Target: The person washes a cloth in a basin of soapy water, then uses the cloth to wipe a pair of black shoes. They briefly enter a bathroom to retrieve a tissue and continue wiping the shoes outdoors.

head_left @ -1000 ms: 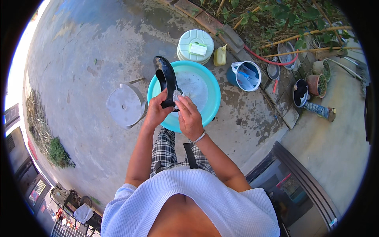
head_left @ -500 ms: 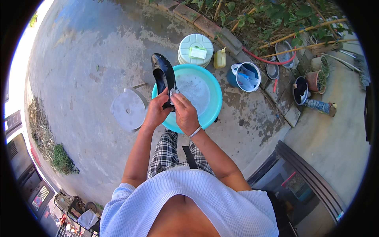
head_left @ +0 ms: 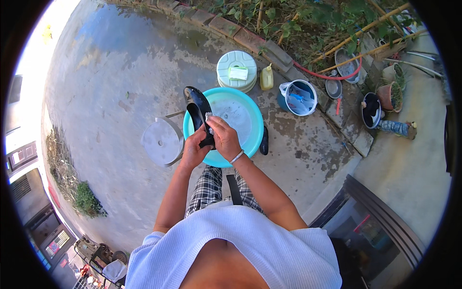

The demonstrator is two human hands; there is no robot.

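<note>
A shiny black slip-on shoe (head_left: 202, 107) is held over the left side of a turquoise basin (head_left: 260, 137), its toe pointing away from me and its opening showing. My left hand (head_left: 193, 150) is closed around the heel end. My right hand (head_left: 226, 137) pinches a small crumpled white wad (head_left: 208, 117) against the right side of the shoe; whether it is cloth or paper I cannot tell. Cloudy, whitish water (head_left: 236, 115) lies in the basin. On the ground by the basin's right rim rests another black shoe (head_left: 264, 141).
A round grey stool (head_left: 161, 142) stands left of the basin. Beyond the basin is a pale green lidded tub (head_left: 231, 60) bearing a white block (head_left: 237, 73), beside a yellow bottle (head_left: 266, 78). A blue bucket (head_left: 313, 103) and a red hose (head_left: 320, 75) lie further right, along a brick-edged bed.
The held shoe has come a little nearer to me, both hands with it. The view has shifted slightly, and the shoe on the ground shows more fully.
</note>
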